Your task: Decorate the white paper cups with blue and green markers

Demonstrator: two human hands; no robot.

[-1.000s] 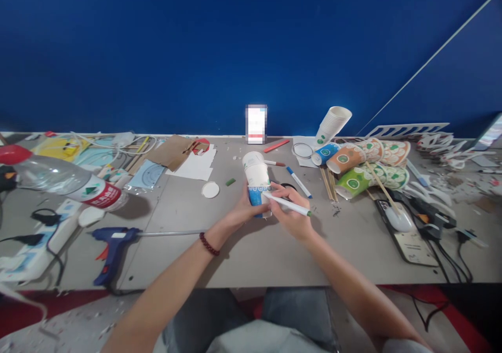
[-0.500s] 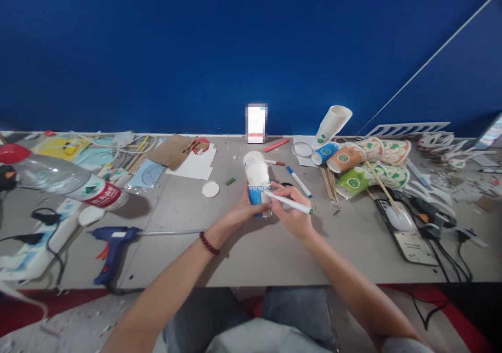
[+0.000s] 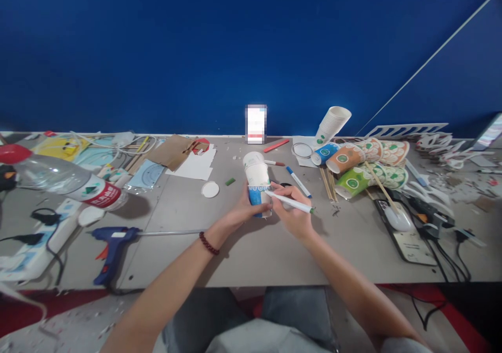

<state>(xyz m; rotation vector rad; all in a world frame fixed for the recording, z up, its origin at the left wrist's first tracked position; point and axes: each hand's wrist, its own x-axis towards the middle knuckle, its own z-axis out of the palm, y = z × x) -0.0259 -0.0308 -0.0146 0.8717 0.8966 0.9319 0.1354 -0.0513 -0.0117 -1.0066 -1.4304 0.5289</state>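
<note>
In front of me stands a column of paper cups, with a white cup [image 3: 257,174] above a blue-patterned paper cup [image 3: 257,198]. My left hand [image 3: 243,209] is wrapped around the blue cup from the left, its thumb across the front. A white marker with a green end [image 3: 292,202] is pinched in my right hand [image 3: 293,218]. The marker's tip points at the upper part of the blue cup; whether it touches the surface I cannot tell. A blue-capped marker [image 3: 298,182] and a brown-capped marker [image 3: 276,163] lie behind my right hand.
A blue glue gun [image 3: 113,251] and a plastic bottle [image 3: 74,178] lie at left, near a power strip [image 3: 35,256]. Paper cups [image 3: 355,183], a cup stack [image 3: 331,125], a mouse [image 3: 398,218] and cables occupy the right. A lit phone [image 3: 255,124] leans against the wall.
Both hands keep their hold on the cup and the marker. The view has shifted very slightly; no object has clearly moved.
</note>
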